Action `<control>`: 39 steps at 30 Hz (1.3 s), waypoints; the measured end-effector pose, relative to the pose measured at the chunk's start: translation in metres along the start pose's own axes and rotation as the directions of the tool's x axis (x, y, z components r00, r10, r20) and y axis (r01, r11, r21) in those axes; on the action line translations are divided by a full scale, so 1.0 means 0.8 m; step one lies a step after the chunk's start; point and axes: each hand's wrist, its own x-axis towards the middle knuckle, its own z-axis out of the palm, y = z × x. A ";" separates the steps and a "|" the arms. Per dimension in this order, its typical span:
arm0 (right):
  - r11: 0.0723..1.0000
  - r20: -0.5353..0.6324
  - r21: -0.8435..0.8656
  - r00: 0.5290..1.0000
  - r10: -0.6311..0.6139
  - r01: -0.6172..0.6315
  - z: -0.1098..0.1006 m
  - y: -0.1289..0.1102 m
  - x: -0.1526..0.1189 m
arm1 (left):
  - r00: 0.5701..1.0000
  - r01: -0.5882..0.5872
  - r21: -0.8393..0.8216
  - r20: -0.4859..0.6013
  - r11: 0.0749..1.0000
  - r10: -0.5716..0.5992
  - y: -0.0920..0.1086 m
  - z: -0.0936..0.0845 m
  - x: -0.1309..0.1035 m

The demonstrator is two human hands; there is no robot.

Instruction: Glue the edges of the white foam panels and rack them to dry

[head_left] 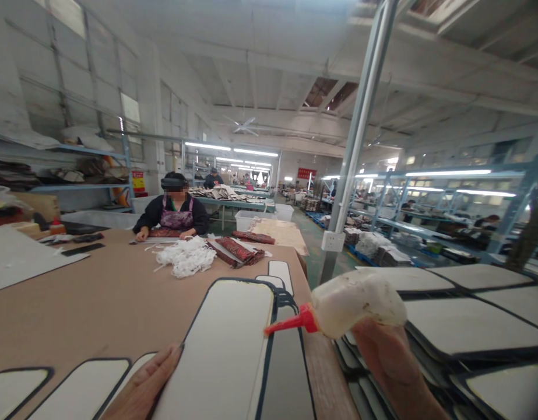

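My right hand (384,353) is wrapped round a translucent squeeze bottle (360,303) with a red nozzle (292,321), held tilted. The nozzle tip meets the right edge of a white panel (227,350) that has rounded corners and a dark border. A thin yellowish line runs along the panel's top right edge. At the panel's left edge, my left hand (144,382) grips it, the fingertips at the border; its thumb is hidden. Beneath and to the right lie similar panels, one with a grey face (288,370).
More bordered panels lie at the table's (133,303) near left and in stacks (474,326) on the right. White strips (185,256) and patterned red fabric (240,251) sit farther back. Across the table a person (175,210) handles fabric. A metal post (354,134) rises beyond the table's right edge.
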 end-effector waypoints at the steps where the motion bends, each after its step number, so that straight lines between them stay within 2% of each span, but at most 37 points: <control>1: 1.000 0.008 0.001 1.000 0.009 -0.009 0.000 0.000 -0.001 | 1.000 0.003 -0.009 0.003 1.000 -0.003 0.001 0.002 -0.003; 4: 1.000 0.019 -0.022 1.000 0.018 -0.018 0.002 -0.001 -0.002 | 0.999 0.011 -0.026 0.036 1.000 -0.010 0.001 0.007 -0.008; 9: 0.996 -0.003 -0.080 1.000 -0.026 0.026 0.005 -0.005 0.006 | 1.000 -0.010 0.003 -0.010 1.000 0.010 0.000 0.010 -0.008; 12: 0.993 -0.012 -0.105 0.999 -0.046 0.044 0.004 -0.007 0.008 | 0.999 0.007 0.001 0.045 1.000 -0.007 0.000 0.009 -0.007; 16: 0.993 0.015 -0.119 1.000 0.020 -0.018 -0.005 -0.001 -0.009 | 0.997 0.008 -0.004 0.079 1.000 -0.008 0.000 0.010 -0.010; 19: 0.987 0.072 -0.110 0.990 0.124 -0.116 -0.011 0.006 -0.030 | 0.989 0.002 -0.034 0.149 0.999 0.003 0.000 0.012 -0.010; 22: 0.978 0.128 -0.093 0.972 0.197 -0.186 -0.011 0.007 -0.039 | 0.994 0.009 -0.028 0.112 1.000 -0.006 -0.001 0.014 -0.008; 24: 0.987 0.090 -0.081 0.985 0.146 -0.139 -0.007 0.003 -0.033 | 0.996 0.002 -0.013 0.093 1.000 -0.001 -0.001 0.016 -0.007; 27: 0.996 -0.020 -0.084 1.000 0.013 -0.015 0.002 -0.002 -0.017 | 0.990 -0.013 -0.035 0.142 0.999 0.018 0.000 0.018 -0.009; 29: 0.994 -0.030 -0.105 1.000 -0.003 0.000 0.005 -0.002 -0.017 | 0.988 -0.013 -0.056 0.151 0.998 0.021 0.001 0.019 -0.009; 31: 0.991 0.023 -0.112 0.996 0.082 -0.079 0.005 0.002 -0.031 | 0.986 -0.022 -0.073 0.164 0.997 0.034 0.002 0.019 -0.008; 34: 0.964 0.097 -0.073 0.960 0.263 -0.257 0.002 0.005 -0.062 | 0.974 -0.032 -0.084 0.221 0.996 0.050 0.002 0.017 -0.003; 36: 0.960 0.100 -0.038 0.955 0.278 -0.276 0.001 0.005 -0.072 | 0.968 -0.038 -0.076 0.244 0.996 0.056 0.003 0.016 0.000; 39: 0.979 -0.006 0.024 0.980 0.201 -0.201 0.002 0.006 -0.063 | 0.964 -0.052 -0.062 0.259 0.997 0.066 0.004 0.018 0.002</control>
